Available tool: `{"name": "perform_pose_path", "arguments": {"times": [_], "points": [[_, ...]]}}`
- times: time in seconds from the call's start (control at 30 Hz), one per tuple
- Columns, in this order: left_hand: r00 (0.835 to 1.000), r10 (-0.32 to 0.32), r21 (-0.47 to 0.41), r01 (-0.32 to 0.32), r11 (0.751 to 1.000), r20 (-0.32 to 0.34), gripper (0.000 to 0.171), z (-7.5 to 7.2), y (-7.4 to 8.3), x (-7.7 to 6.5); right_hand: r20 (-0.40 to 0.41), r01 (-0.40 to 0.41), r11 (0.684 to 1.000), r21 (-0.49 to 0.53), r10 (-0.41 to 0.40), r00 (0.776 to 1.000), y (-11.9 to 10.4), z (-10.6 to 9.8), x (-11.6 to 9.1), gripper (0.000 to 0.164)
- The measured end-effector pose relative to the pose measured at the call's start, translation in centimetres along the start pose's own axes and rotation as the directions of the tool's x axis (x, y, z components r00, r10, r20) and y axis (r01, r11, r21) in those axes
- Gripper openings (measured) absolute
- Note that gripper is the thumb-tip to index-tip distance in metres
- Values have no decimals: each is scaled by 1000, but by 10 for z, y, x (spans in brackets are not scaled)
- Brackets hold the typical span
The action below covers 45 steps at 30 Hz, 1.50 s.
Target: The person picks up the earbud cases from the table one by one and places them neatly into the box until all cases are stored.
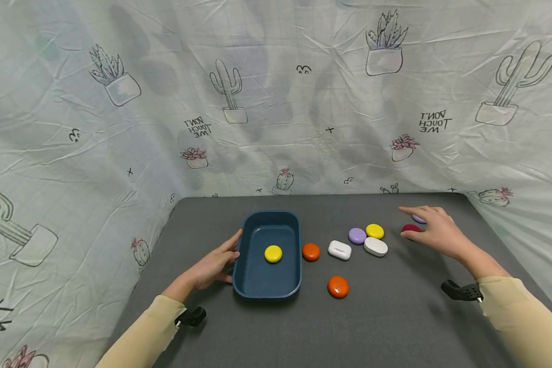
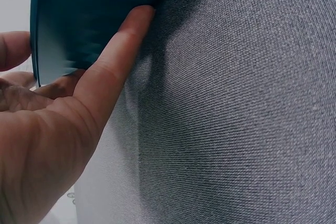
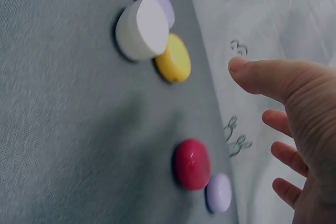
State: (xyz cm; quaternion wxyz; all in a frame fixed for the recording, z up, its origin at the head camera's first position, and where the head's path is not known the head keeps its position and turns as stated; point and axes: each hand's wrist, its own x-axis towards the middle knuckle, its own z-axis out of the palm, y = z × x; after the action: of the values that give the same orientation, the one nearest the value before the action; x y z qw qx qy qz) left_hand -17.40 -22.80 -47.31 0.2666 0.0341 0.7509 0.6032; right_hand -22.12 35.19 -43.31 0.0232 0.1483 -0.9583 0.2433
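Here's the tray (image 1: 253,281) on the table (image 1: 303,332), one disc (image 1: 273,254) inside, another disc (image 1: 311,252) just outside its right wall, a case (image 1: 339,250) farther right, and two discs (image 3: 192,164) side by side far right.

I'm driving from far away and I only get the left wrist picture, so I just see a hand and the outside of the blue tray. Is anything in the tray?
Observer: Yes, one yellow disc lies inside the blue tray.
Operator: Ooh! Where's the other hand? Did it grab something?
Observer: The right hand holds nothing; the right wrist view shows a gap between it and the red disc.
Operator: Okay. What's on the far side of the tray, across from my hand?
Observer: An orange disc sits right next to that side; I can't tell whether they touch.
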Motion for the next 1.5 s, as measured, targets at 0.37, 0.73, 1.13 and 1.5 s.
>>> {"name": "perform_pose_path", "arguments": {"times": [0.37, 0.73, 1.13, 1.5], "points": [[1000, 3, -10, -3, 1000, -3, 65, 0, -1, 0, 11, -91, 995, -34, 92, 996, 30, 7, -6, 78], [1000, -3, -17, 3, 1000, -2, 65, 0, 0, 1, 36, -146, 989, -15, 147, 989, 49, 10, -6, 83], [1000, -2, -21, 3, 1000, 2, 65, -4, -1, 5, 54, -170, 985, -18, 170, 984, 57, 18, -1, 82], [1000, 3, -19, -3, 1000, 22, 65, -16, 2, 14, 48, -210, 978, -2, 210, 976, 59, 27, 5, 82]]}}
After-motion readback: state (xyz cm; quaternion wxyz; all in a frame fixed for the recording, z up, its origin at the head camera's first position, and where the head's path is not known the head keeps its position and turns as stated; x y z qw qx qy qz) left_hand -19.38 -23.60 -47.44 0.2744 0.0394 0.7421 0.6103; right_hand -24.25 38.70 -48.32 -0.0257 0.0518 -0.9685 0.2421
